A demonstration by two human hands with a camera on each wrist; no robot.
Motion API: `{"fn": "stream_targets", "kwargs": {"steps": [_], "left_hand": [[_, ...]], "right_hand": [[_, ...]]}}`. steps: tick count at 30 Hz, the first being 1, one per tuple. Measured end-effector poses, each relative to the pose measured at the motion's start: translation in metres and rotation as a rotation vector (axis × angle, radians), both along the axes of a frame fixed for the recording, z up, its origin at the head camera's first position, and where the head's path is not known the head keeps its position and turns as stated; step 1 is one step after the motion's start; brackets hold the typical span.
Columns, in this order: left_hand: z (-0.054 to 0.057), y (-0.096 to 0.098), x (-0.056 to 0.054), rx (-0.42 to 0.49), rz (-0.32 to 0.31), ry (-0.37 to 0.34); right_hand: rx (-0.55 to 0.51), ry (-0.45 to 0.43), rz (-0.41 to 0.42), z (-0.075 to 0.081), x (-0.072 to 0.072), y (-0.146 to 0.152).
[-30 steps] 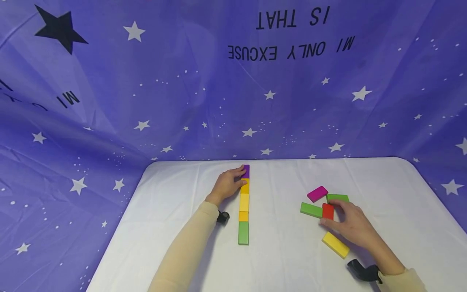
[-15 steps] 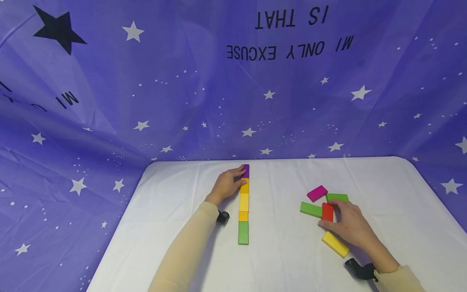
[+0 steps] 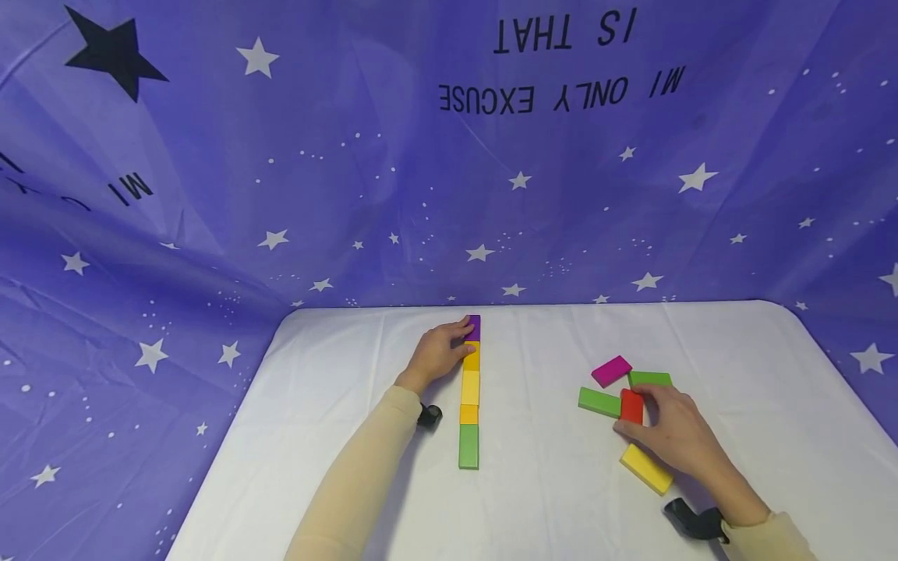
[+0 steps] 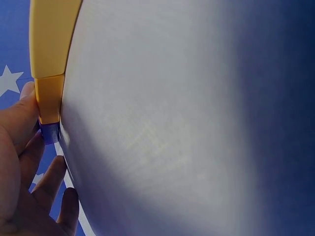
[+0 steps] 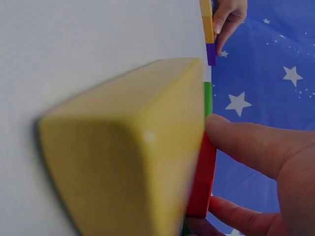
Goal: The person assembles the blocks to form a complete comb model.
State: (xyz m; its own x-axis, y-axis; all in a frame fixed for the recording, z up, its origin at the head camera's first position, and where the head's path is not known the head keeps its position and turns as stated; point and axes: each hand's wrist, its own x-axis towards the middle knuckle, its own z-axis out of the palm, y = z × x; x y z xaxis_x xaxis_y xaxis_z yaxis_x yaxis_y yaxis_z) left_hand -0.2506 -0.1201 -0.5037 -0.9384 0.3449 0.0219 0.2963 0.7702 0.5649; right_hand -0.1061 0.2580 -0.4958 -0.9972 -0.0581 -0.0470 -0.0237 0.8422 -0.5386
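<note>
My left hand (image 3: 433, 355) rests at the far end of a straight row of blocks, its fingers touching the purple block (image 3: 474, 327) and its thumb at the orange block (image 3: 471, 358). Down the row come a pale yellow block (image 3: 470, 387), a short orange piece and a green block (image 3: 468, 446). My right hand (image 3: 677, 428) pinches a red block (image 3: 631, 406) between thumb and fingers, at its near and far ends. One green block (image 3: 599, 402) touches the red one's left side; another green block (image 3: 649, 379) lies behind it, partly hidden by the hand.
A magenta block (image 3: 612, 372) lies behind the red one. Close to my right wrist is a yellow block (image 3: 646, 469), large and blurred in the right wrist view. A white cloth covers the table (image 3: 540, 499). Purple star-print fabric (image 3: 393, 195) hangs behind and at the sides.
Between one second and half a second ago my right hand shifted slightly left around the red block. My left hand and the row of blocks stay where they were.
</note>
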Motion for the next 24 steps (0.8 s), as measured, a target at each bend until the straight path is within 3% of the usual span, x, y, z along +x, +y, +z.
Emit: {"fn": "stream_targets", "kwargs": {"steps": [10,17,24], "left_hand": [[0.001,0.0,0.0,-0.016,0.003,-0.014],[-0.001,0.0,-0.002,-0.019,-0.005,-0.005],[-0.002,-0.001,-0.003,-0.025,-0.009,0.006]], "right_hand": [[-0.032,0.034,-0.004,0.012,0.003,-0.004],[-0.064,0.073,0.012,0.025,0.005,-0.017],[-0.094,0.108,0.035,0.027,0.006,-0.034]]}}
